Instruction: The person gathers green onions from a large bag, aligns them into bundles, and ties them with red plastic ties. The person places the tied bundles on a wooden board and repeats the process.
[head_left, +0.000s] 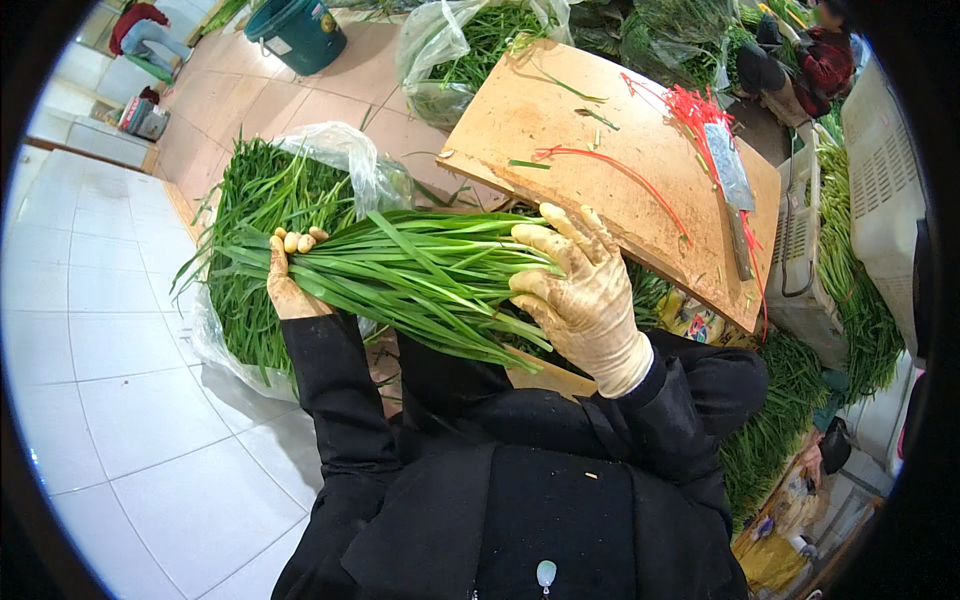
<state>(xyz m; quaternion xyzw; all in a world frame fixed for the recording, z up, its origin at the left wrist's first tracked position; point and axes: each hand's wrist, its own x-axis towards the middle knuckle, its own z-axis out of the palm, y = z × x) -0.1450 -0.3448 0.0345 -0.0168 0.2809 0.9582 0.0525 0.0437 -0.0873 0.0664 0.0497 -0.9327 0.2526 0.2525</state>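
A loose bunch of long green garlic chives (420, 266) lies across my lap area, leaves to the left and pale stem ends to the right. My left hand (292, 274) is shut around the leafy end, with its fingertips showing above the leaves. At the stem ends, my right hand (577, 289), in a soiled cream glove, has its fingers spread and touches the stems. Beneath and beyond my left hand is a clear plastic bag (330, 142) full of more chives (247, 315). Just beyond my right hand is the near edge of a wooden board (592, 172).
On the board lie a cleaver (729, 169), a heap of red ties (694, 109), one loose red tie (615, 159) and leaf scraps. A green bucket (296, 34) and another bag of greens (487, 45) stand beyond. Plastic crates (795, 225) are at right. Two people are farther off.
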